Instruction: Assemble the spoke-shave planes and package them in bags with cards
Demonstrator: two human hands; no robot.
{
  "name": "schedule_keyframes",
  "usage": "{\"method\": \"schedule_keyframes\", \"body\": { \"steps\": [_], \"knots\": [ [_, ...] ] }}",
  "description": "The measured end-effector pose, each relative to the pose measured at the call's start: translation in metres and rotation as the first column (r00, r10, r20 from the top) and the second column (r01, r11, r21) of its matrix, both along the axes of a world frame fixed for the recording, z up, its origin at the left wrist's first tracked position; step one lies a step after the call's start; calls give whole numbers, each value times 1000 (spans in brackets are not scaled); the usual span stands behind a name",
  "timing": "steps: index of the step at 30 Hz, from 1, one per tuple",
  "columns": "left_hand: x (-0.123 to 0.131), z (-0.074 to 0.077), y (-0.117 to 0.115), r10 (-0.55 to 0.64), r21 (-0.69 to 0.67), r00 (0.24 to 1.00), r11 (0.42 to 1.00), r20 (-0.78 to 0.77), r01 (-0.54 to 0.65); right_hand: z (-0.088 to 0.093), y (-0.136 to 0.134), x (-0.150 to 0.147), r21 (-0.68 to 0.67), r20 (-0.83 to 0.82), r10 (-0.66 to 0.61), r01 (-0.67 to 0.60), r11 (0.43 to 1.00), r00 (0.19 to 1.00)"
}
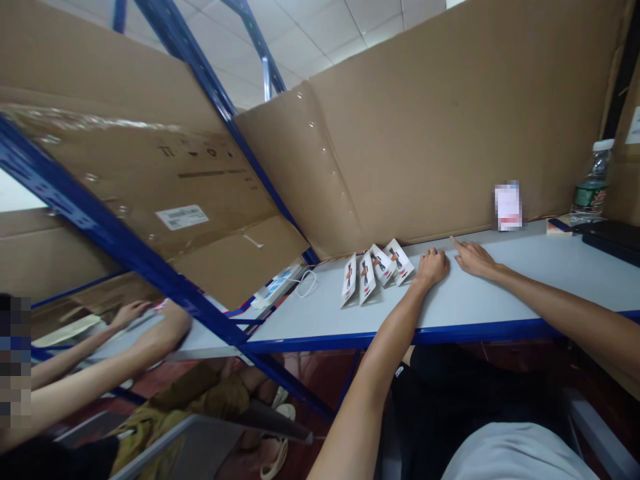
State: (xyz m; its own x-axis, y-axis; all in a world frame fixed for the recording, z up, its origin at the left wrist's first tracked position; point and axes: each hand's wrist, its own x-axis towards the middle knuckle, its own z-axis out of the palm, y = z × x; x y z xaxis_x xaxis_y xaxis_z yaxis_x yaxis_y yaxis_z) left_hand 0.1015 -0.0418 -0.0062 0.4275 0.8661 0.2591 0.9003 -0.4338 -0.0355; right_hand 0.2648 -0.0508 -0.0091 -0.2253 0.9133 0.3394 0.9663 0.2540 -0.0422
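Several white packaged cards [367, 275], each printed with a dark and orange item, stand tilted in a row on the grey table [310, 313]. Just right of the row, my left hand [433, 265] rests on the tabletop with its fingers curled in. I see nothing in it, and it looks apart from the nearest card [400, 261]. Farther right, my right hand [473, 257] lies palm down, its index finger stretched toward the foot of the cardboard wall [450, 133]. Nothing shows in that hand, and its other fingers are partly hidden.
A small blurred card or box [509, 207] stands against the cardboard. At the right are a water bottle [591, 190] and a black case [613, 241]. A white power strip [277, 287] and cable lie left. Beyond the blue post [200, 313], another person's arms [125, 353] reach over a neighbouring table.
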Motion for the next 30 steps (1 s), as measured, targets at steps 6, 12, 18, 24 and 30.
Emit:
{"method": "schedule_keyframes", "body": {
  "steps": [6,12,18,24,30],
  "knots": [
    [0,2,-1,11,-3,1000,1000,2,-11,-1,3,1,-29,44,13,-12,1000,999],
    [0,2,-1,7,-2,1000,1000,-3,-7,-1,2,1,-4,36,29,-29,1000,999],
    [0,2,-2,14,-5,1000,1000,11,-14,-2,2,1,-9,21,15,-15,1000,1000],
    [1,0,-1,15,-6,999,1000,34,-14,-5,4,2,11,-11,15,-15,1000,1000],
    [0,0,0,9,5,1000,1000,17,-9,-2,3,2,-10,37,25,-25,1000,999]
  ]
}}
